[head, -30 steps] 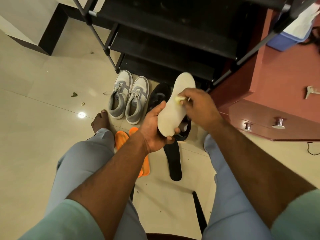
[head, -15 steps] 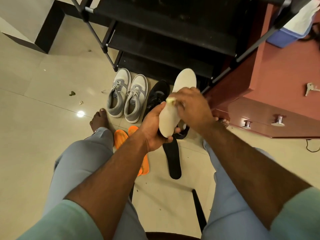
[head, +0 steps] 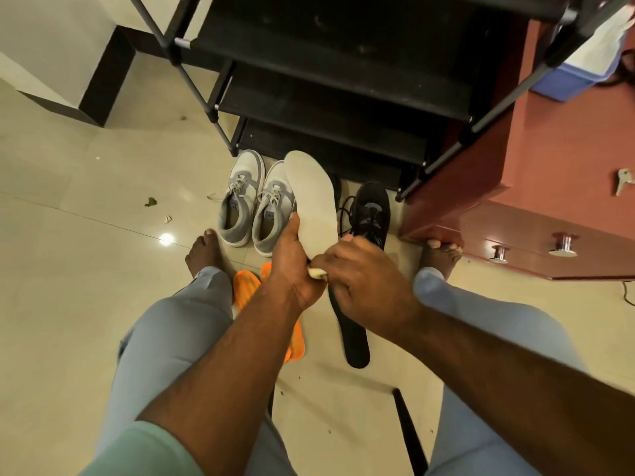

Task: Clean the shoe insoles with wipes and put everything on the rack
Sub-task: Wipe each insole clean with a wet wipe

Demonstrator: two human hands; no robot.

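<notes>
Just before the black rack, a seated person's left hand grips a white insole at its heel while the right hand pinches a crumpled wipe there; long, firm heel-to-toe strokes would likely clean best.

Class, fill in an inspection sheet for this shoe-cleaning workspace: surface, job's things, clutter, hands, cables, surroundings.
Surface: pale tiled floor, glossy, one light glare.
Job's things: white insole held up; wipe at its heel; black insole and orange insoles on the floor; grey sneakers, black shoe; black rack, no shoes seen on its shelves.
Clutter: small green and pale scraps on the floor.
Hands: left hand grips the insole; right hand pinches the wipe.
Cables: dark cord at right edge.
Surroundings: reddish drawer cabinet, blue box.
</notes>
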